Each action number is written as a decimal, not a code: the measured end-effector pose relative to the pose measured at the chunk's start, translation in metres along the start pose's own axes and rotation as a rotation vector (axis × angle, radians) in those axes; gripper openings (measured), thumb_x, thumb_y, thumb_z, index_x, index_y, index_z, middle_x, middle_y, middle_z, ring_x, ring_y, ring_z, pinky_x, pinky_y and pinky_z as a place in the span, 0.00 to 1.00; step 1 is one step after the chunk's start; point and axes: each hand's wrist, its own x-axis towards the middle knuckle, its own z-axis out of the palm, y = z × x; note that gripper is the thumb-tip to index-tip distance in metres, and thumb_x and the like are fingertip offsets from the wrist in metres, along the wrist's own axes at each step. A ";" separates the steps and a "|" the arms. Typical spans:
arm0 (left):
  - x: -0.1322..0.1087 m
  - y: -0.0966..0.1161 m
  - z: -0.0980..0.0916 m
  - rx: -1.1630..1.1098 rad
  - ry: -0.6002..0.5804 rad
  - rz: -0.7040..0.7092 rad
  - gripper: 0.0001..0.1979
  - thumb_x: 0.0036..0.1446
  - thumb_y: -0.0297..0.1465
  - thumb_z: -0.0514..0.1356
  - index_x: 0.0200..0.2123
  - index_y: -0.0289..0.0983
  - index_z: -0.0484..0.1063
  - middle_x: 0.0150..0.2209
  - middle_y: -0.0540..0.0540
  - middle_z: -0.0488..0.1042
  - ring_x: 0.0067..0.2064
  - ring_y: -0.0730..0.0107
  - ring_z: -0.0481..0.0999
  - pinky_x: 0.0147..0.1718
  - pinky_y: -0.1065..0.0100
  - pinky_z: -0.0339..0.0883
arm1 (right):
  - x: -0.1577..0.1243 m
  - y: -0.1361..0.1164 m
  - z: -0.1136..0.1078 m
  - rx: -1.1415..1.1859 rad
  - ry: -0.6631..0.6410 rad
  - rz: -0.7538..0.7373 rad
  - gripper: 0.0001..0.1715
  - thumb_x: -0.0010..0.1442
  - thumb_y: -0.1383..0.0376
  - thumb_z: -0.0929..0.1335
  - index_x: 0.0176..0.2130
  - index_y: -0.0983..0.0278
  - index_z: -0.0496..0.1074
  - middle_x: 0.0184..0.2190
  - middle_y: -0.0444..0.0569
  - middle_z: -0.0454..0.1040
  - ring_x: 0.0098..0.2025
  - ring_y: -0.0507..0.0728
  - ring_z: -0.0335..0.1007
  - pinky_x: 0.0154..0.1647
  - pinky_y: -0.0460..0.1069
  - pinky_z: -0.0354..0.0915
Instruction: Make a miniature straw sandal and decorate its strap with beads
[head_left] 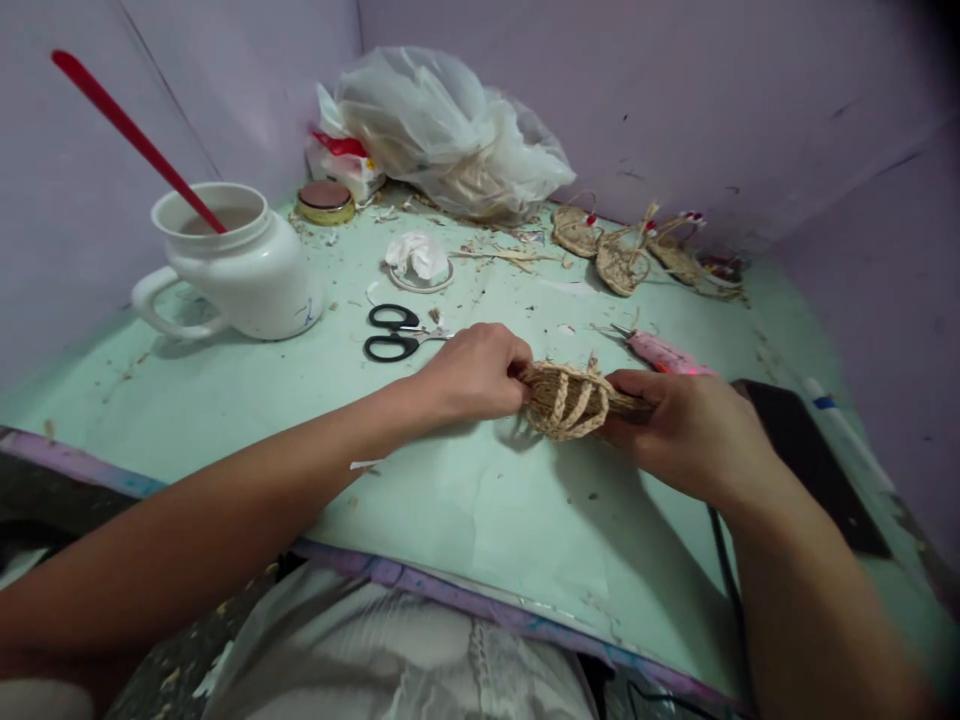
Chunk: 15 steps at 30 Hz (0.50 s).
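Between both hands, just above the table, is a small woven straw piece (566, 402) with braided straw strips crossing its rounded front. My left hand (484, 372) is closed on its left end, thumb and fingers pinched together. At the other end my right hand (682, 425) grips a narrower brownish part, thumb on top. The fingertips of the left hand are partly hidden. Black-handled scissors (394, 347) lie beside my left hand, their blades partly behind it. Just beyond my right hand lies a pink glue gun (660, 352) with a metal tip.
A white mug (255, 285) with a red stick (135, 140) stands at left. Toward the back are a round tin (325, 203), a plastic bag (450, 130), crumpled tissue (416, 257) and several small straw pieces (621, 265) with red beads. A dark flat object (814, 465) lies at right.
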 end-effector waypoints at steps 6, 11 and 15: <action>-0.004 0.009 -0.009 0.097 -0.004 0.106 0.08 0.39 0.26 0.55 0.24 0.35 0.74 0.23 0.49 0.72 0.26 0.69 0.68 0.24 0.69 0.55 | -0.005 -0.017 -0.002 -0.158 -0.076 0.032 0.07 0.49 0.59 0.66 0.26 0.59 0.72 0.17 0.45 0.68 0.21 0.56 0.62 0.20 0.47 0.47; -0.002 0.009 -0.005 0.145 -0.020 0.078 0.08 0.38 0.23 0.53 0.21 0.34 0.72 0.21 0.49 0.71 0.25 0.69 0.68 0.23 0.70 0.55 | 0.002 -0.024 -0.007 -0.205 -0.100 -0.008 0.07 0.46 0.61 0.66 0.21 0.60 0.68 0.15 0.46 0.64 0.20 0.55 0.57 0.20 0.48 0.43; -0.001 0.008 -0.002 0.099 -0.014 0.105 0.07 0.39 0.23 0.53 0.21 0.33 0.72 0.22 0.49 0.71 0.25 0.70 0.68 0.24 0.71 0.57 | 0.003 -0.024 -0.009 -0.119 -0.101 0.018 0.06 0.44 0.65 0.65 0.19 0.61 0.66 0.14 0.44 0.61 0.17 0.52 0.52 0.21 0.49 0.42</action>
